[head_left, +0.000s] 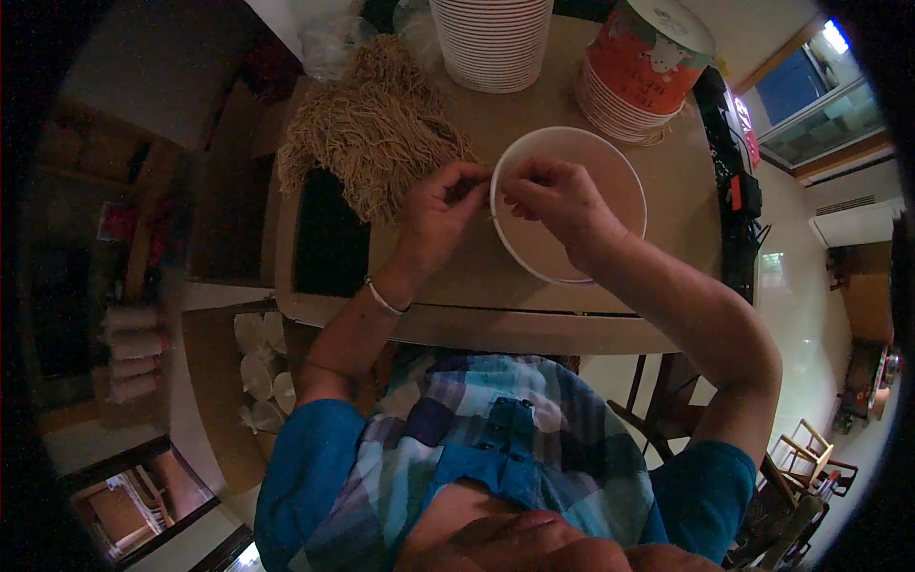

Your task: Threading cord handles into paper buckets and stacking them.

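Brown, saw first: the wide tabletop (448, 272), running beneath everything at work. Next noted the tan cord bundle (376, 124) to the left, loose and soft, with strands reaching toward the open tub (615, 181). Beyond, at the far right, saw the orange-red tub stack (634, 76), and at the far middle the white tub stack (491, 43), ribbed with nested edges and cut off by the top of the view.

Smaller, found the open tub standing on the tabletop, mouth up, nearer than either stack. Judged it light, probably of thin coated paper: stiff along the rolled white rim (572, 130), softer and easily dented down the side, apt to skid under a sideways push. Judged the rim the surest hold, with thumb outside and fingers within.

Saw the right hand (562, 195) over the mouth of the tub, curled narrow, with fingertips bunched just inside the left part of the rim. Saw the left hand (438, 205) outside that same edge, with thumb and fingers drawn nearly together, at or just beside the rim. Could not tell anything for certain about a cord or other thing in either pinch. Last, noted the pale bangle (384, 298) on the left wrist.
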`<state>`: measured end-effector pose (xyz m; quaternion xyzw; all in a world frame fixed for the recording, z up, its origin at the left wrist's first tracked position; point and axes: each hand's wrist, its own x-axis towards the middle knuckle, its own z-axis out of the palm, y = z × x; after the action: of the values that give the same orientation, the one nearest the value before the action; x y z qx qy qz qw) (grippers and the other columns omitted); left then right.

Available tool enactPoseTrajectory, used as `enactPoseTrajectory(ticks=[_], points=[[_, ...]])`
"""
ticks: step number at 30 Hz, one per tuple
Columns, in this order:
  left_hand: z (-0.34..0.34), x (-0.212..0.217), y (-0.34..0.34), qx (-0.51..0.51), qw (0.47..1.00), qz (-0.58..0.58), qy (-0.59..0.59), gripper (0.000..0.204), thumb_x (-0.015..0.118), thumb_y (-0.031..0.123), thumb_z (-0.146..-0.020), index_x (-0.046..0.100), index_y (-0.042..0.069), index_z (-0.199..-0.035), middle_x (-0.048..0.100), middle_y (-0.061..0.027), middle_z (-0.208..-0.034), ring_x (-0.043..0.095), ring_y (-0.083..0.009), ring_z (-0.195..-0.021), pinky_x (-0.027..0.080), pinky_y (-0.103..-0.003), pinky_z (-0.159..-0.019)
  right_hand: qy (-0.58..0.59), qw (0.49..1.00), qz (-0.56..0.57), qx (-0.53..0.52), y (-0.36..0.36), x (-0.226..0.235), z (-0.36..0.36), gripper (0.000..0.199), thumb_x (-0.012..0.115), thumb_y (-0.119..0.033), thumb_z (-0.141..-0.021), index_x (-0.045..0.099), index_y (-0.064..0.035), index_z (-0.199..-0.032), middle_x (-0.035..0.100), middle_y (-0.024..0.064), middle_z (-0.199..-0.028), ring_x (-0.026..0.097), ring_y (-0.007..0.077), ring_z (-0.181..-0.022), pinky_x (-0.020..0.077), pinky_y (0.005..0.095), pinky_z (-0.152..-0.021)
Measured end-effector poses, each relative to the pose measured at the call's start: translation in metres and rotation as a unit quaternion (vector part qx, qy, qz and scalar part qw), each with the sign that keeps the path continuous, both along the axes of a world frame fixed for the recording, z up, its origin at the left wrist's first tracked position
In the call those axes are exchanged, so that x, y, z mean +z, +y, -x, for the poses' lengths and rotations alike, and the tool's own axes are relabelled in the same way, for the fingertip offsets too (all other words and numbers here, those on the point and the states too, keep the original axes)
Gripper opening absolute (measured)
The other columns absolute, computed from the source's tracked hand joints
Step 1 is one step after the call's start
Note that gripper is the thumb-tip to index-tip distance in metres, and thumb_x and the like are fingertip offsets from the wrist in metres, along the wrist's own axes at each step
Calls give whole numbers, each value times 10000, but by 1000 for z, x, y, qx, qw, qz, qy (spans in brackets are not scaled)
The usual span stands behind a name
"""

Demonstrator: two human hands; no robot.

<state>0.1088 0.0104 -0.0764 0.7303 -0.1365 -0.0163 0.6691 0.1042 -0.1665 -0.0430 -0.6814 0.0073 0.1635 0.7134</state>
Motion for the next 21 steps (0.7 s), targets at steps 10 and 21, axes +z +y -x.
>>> enactPoseTrajectory(ticks=[10,21], points=[[-1,1,-1,14,999,-36,-36,83,579,14,-884,624,23,-952,639,-23,-870,606,-90,-786,494,-230,-708,-16,1000,13,15,-1,-3,-1,134,634,-148,-857,642,-19,-891,620,20,-795,562,91,-725,466,233,-673],[-7,14,9,39,931,330,149,33,544,51,-857,576,42,-864,633,-87,-847,597,-142,-731,508,-288,-730,31,997,28,70,-16,6,2,170,630,-168,-832,652,-21,-915,621,27,-788,562,101,-704,454,244,-634]])
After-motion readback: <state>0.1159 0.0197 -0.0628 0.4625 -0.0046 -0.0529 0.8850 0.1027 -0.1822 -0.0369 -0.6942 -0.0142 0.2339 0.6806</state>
